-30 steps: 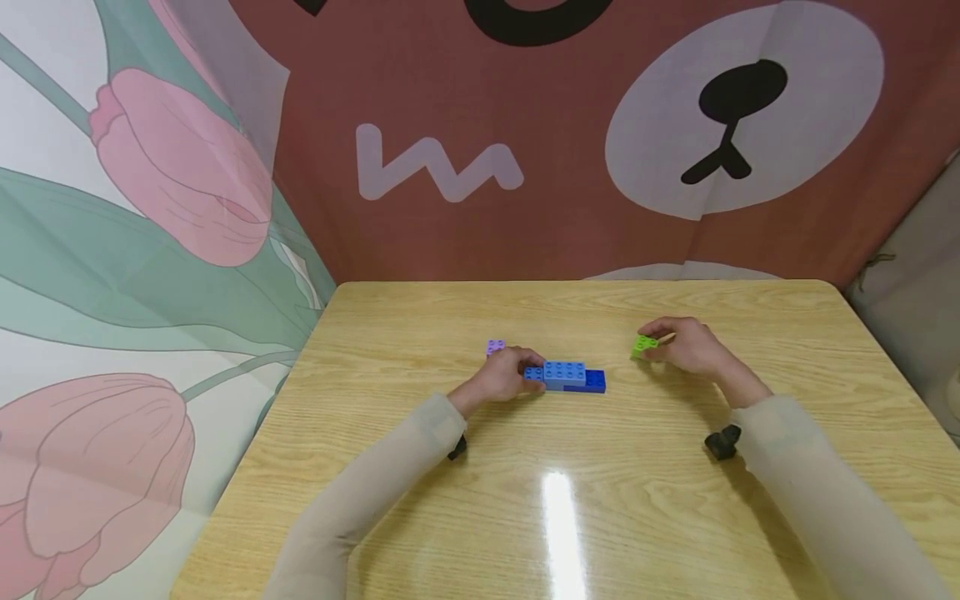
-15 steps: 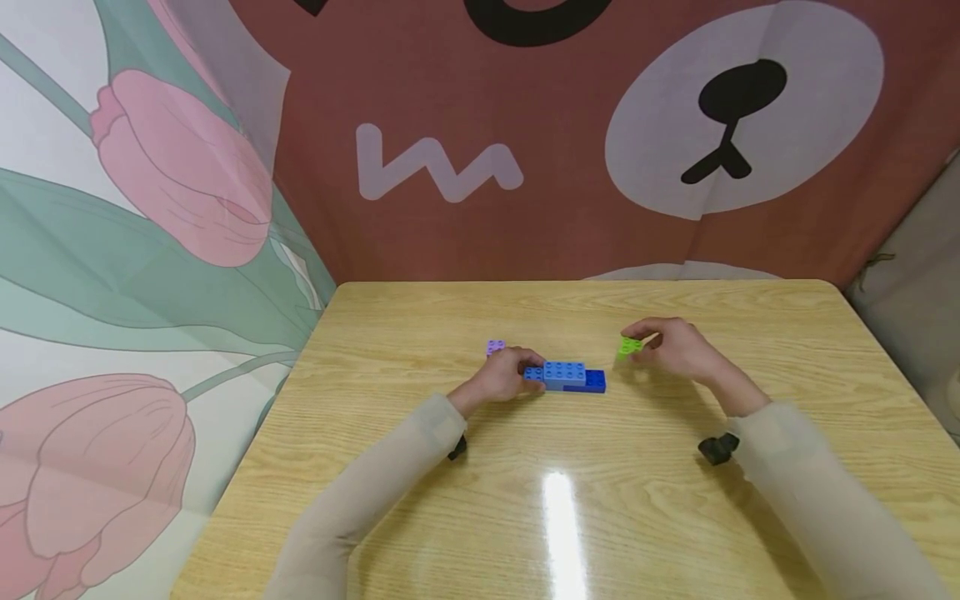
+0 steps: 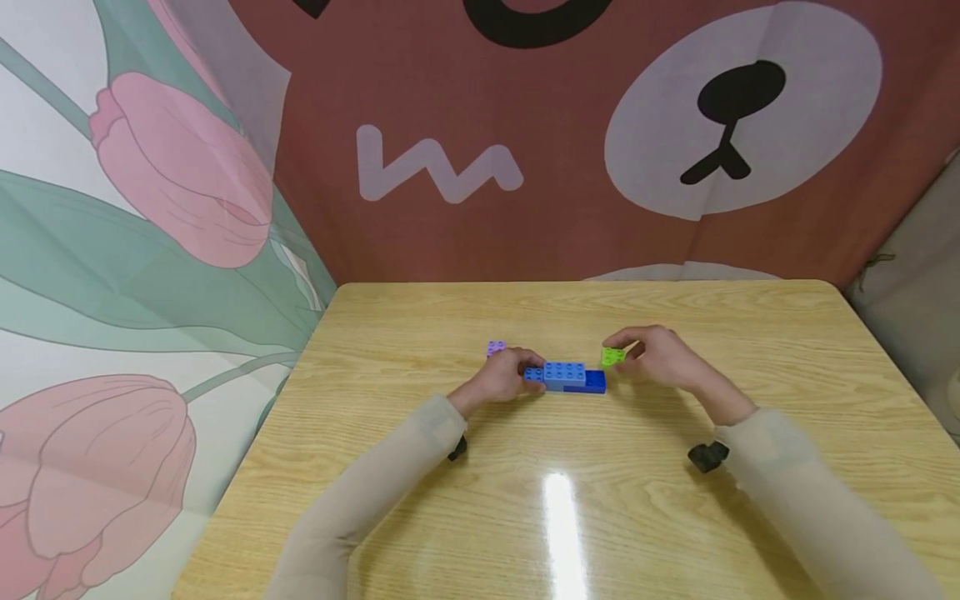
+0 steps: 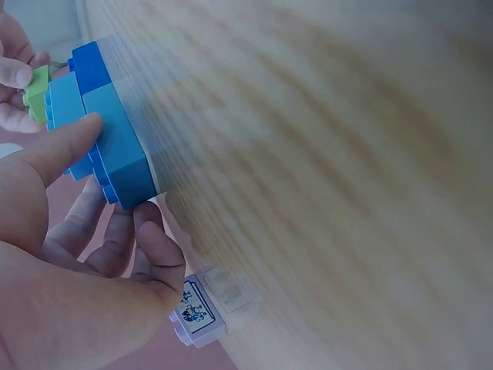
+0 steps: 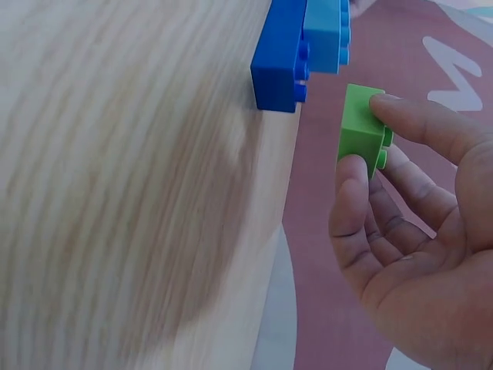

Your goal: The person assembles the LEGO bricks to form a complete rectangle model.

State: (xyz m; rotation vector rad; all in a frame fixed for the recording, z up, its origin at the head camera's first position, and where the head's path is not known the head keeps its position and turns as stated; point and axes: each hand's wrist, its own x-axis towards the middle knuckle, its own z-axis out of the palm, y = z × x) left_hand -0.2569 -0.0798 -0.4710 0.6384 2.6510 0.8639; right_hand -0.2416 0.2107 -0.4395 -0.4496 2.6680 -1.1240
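Note:
A joined row of blue toy building bricks lies on the table: a light blue brick [image 3: 564, 372] on top, bridging a medium blue brick [image 4: 117, 150] and a dark blue brick [image 5: 279, 58] below. My left hand [image 3: 504, 374] grips the left end of this row, thumb on the near side, fingers on the far side. Between thumb and fingers my right hand [image 3: 660, 357] pinches a small green brick [image 5: 360, 127], studs up, raised off the table. It is beside the bare-studded right end of the dark blue brick, a small gap apart in the right wrist view.
A purple brick [image 4: 200, 312] with a printed picture stands behind my left hand on the wooden table [image 3: 420, 500]. Printed cloth [image 3: 450, 233] hangs along the table's back edge. Black wrist devices [image 3: 708, 456] sit below the sleeves.
My right hand has carried the green brick leftward, from the table's right side to just beside the blue row. The left hand and the blue bricks stay where they were.

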